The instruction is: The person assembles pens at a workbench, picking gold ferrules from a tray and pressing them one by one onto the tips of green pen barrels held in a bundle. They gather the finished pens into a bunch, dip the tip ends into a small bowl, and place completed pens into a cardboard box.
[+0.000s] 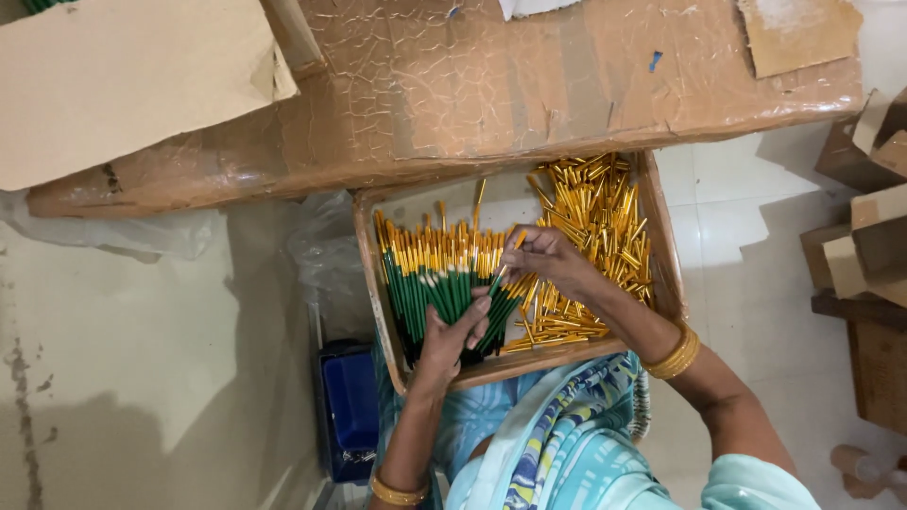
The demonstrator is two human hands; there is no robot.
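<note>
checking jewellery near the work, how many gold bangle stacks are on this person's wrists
2: one bangle stack on the right wrist beside the tray, one bangle on the left wrist at the bottom edge. Sleeves may hide more.

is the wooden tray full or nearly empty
Mostly full: the wooden tray holds a fan of green-handled brushes and a heap of gold ferrules.

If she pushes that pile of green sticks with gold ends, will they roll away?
Probably some: the green sticks look thin and round, so they may roll. The tray's walls should stop them. They seem light; her left hand steadies many together.
</note>
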